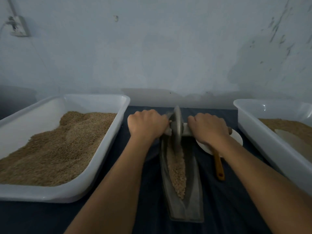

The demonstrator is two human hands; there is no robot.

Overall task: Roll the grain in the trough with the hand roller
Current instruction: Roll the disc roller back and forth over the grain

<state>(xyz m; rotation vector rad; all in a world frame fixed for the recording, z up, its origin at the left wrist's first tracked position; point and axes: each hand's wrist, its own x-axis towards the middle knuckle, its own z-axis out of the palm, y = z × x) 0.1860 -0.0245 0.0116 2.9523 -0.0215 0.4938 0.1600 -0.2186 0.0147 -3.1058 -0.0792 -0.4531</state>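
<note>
Head view: my left hand (147, 123) is curled into a fist round the left handle of the hand roller (177, 127), and my right hand (208, 128) is wrapped round the right handle, whose wooden end pokes out past my knuckles; the fingers of both hands are clamped tight on the handles. The roller's metal disc stands upright between my fists, set edge-down in the far end of the trough (183, 200). The trough is a long, narrow grey metal boat lying lengthwise away from me on the dark blue worktop (148, 213), and the grain (177, 169) fills its groove in a pale strip from just under the disc toward the near end. To my left sits a large white tray (101, 166) heaped with brown grain. To my right a second white tray (263, 132) holds more grain, partly cut off by the frame edge. Just beside the trough, under my right wrist, lies a small white dish (236, 137) with a brown wooden-handled tool (219, 166) resting near it. A pale wall (152, 48) rises behind the worktop.
</note>
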